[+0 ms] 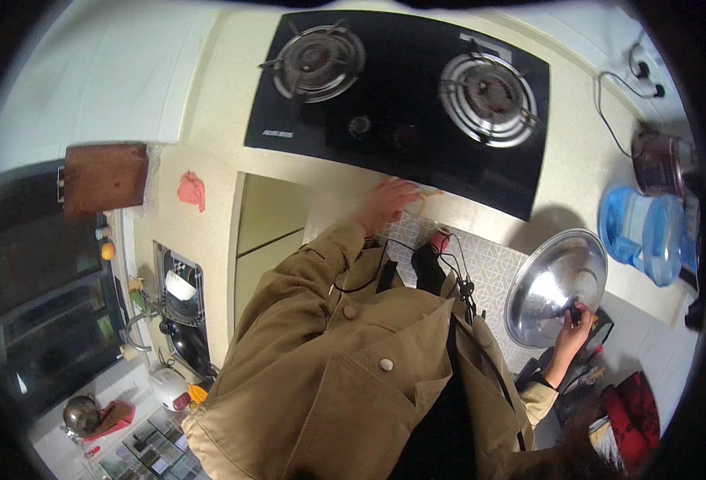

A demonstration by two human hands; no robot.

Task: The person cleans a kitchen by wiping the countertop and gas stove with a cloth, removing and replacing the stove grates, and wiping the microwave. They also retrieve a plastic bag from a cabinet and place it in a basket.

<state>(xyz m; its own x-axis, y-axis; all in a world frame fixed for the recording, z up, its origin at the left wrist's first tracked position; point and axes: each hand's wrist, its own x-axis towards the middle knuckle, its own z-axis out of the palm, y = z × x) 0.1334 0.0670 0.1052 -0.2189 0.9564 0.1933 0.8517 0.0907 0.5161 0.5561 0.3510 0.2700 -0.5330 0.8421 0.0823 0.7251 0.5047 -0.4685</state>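
Observation:
My right hand (576,329) grips the dark knob of a domed metal pot lid (555,282). The lid is tilted, its shiny outer side showing, and is held off the right side of the counter. My left hand (392,199) reaches to the front edge of the counter, just below a black glass gas hob (401,102). Motion blurs this hand, and a small yellowish thing (431,193) shows by its fingertips. Whether the fingers hold it cannot be told. Both burners of the hob, the left burner (318,63) and the right burner (488,99), have nothing on them.
A blue water bottle (644,234) and a dark pot (659,157) stand at the right. On the left counter lies a pink cloth (191,191), near a brown wooden board (107,179). Beyond is a sink (200,270) holding a white bowl (180,284). Black cables (464,282) hang before my jacket.

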